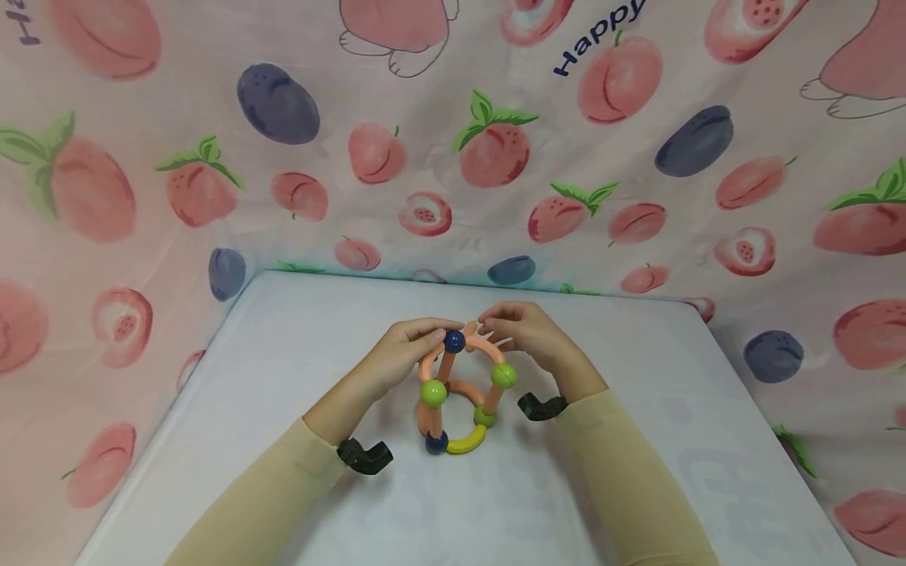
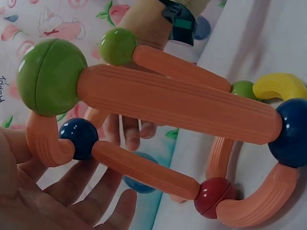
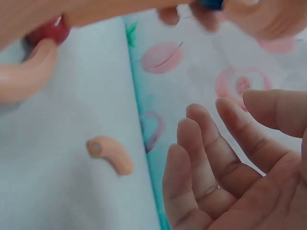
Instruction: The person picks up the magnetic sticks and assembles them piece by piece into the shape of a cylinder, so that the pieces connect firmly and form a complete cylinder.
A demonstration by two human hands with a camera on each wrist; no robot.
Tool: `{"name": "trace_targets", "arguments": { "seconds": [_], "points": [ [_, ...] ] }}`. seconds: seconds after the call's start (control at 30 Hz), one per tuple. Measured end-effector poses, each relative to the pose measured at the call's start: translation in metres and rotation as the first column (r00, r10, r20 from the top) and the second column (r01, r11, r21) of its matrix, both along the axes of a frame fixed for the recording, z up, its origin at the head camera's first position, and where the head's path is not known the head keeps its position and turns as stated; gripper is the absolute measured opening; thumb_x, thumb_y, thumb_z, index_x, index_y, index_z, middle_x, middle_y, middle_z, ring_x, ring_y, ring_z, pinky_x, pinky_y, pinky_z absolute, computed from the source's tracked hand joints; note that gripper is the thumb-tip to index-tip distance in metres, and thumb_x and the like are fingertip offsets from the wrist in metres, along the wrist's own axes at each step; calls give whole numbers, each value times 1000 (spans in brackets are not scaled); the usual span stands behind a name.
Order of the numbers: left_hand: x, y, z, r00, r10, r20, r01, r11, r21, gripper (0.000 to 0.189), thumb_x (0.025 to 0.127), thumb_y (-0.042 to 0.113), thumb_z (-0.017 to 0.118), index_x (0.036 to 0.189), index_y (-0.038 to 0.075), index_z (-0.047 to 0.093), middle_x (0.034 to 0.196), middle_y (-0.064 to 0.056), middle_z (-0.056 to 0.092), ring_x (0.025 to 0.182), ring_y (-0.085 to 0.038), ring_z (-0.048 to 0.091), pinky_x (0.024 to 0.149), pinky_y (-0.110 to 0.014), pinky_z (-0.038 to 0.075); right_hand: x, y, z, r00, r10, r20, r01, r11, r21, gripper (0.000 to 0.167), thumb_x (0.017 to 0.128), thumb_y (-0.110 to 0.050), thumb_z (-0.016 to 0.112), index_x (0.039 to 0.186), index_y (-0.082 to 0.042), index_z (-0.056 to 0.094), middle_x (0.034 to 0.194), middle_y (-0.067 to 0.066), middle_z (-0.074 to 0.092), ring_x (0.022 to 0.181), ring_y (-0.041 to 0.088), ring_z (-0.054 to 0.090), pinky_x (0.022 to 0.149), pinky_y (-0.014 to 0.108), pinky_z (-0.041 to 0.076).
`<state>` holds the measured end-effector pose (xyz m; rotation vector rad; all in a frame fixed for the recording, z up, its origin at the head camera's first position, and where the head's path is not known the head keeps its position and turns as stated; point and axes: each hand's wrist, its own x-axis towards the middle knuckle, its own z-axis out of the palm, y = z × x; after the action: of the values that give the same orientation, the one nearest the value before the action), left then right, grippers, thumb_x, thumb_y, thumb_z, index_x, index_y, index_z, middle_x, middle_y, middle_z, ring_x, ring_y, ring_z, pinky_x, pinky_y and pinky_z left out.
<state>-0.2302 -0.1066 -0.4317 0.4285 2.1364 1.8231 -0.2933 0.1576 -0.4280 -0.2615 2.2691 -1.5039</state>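
Note:
A standing frame of magnetic sticks and balls (image 1: pixel 435 420) has straight orange uprights (image 2: pixel 177 103) between two rings of curved sticks. Its upper ring carries a blue ball (image 1: pixel 454 340) and two green balls; the lower one has a blue, a green and a red ball (image 2: pixel 214 197) and one yellow curved stick (image 1: pixel 467 440). At the top, my left hand (image 1: pixel 399 354) holds the frame by the blue ball and the curved stick beside it. My right hand (image 1: pixel 524 330) is behind the upper ring, fingers loosely bent and holding nothing. Near it a loose orange curved stick (image 3: pixel 111 154) lies on the table.
The frame stands on a white-covered table (image 1: pixel 602 495). A fruit-printed cloth (image 1: pixel 425 157) hangs behind the table and along its sides. Dark wrist cameras (image 1: pixel 364 456) sit on both wrists, close to the frame.

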Motion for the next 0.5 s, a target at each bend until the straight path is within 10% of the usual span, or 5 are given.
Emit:
{"name": "trace_targets", "arguments": {
  "seconds": [0.33,0.5],
  "points": [
    [0,-1,-1,997,71,6,-71,997,-35,30,114,23,54,137,19,73,136,-5,74,118,-19,69,101,-36,58,-17,1,-34,999,-8,34,5,998,66,39,109,-23,60,145,-9,64,137,19,68,117,32,72,105,50,59],
    [1,1,0,996,84,5,-84,996,-35,31,113,23,56,139,17,72,137,-6,73,113,-20,69,100,-42,59,-27,-7,-48,1000,3,30,-7,990,141,42,108,-24,62,149,-17,63,138,17,65,108,27,71,91,39,62]
  ]
}}
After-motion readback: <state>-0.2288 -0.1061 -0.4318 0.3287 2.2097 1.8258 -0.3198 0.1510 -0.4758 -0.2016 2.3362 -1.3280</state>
